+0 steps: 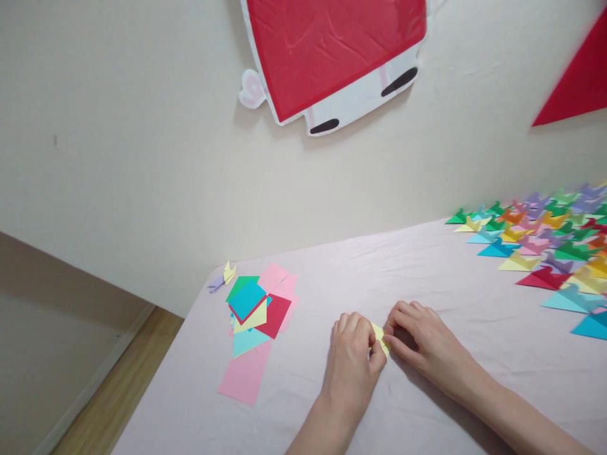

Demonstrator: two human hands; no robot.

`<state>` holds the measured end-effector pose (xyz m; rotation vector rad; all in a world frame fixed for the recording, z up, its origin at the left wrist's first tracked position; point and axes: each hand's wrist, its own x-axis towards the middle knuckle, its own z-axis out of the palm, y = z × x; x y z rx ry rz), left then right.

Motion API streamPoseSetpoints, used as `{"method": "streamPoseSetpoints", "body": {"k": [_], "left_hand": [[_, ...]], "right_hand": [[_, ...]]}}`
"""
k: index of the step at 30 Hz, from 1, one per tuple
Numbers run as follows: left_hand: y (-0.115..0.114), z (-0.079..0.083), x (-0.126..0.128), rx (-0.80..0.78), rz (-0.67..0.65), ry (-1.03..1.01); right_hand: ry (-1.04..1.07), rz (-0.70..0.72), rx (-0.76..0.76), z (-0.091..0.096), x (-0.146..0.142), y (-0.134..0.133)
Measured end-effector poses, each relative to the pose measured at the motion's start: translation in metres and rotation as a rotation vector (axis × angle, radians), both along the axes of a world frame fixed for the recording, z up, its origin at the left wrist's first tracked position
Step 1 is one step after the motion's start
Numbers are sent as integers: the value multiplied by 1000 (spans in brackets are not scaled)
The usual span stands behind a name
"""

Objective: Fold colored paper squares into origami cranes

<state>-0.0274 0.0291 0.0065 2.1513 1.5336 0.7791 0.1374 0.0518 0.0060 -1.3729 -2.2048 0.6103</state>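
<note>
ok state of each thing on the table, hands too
Yellow paper, held, partly hidden
Left hand, closed on the yellow paper
Right hand, pinching the yellow paper
Coloured sheets, flat, overlapping
Paper birds, folded, closely grouped
Yellow piece and purple piece, both folded
Tablecloth, lightly wrinkled

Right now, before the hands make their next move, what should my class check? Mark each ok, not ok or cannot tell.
1. Left hand on the yellow paper: ok.
2. Right hand at the paper's other side: ok.
3. Creases sharp: cannot tell, fingers cover much.
4. Loose sheets clear of both hands: ok.
5. Those sheets stacked neatly: not ok, spread askew.
6. Folded birds clear of both hands: ok.
</note>
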Motion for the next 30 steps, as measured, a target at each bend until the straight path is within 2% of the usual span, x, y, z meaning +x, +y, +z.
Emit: {"method": "streamPoseSetpoints", "body": {"k": [16,24,30], "left_hand": [[-1,3,2,-23,0,82],[-2,6,4,-20,44,161],[-5,6,2,-34,92,68]], "right_hand": [[85,30,-41,-3,6,2],[1,-83,12,-1,-6,-4],[-4,-51,-16,-2,-5,-5]]}}
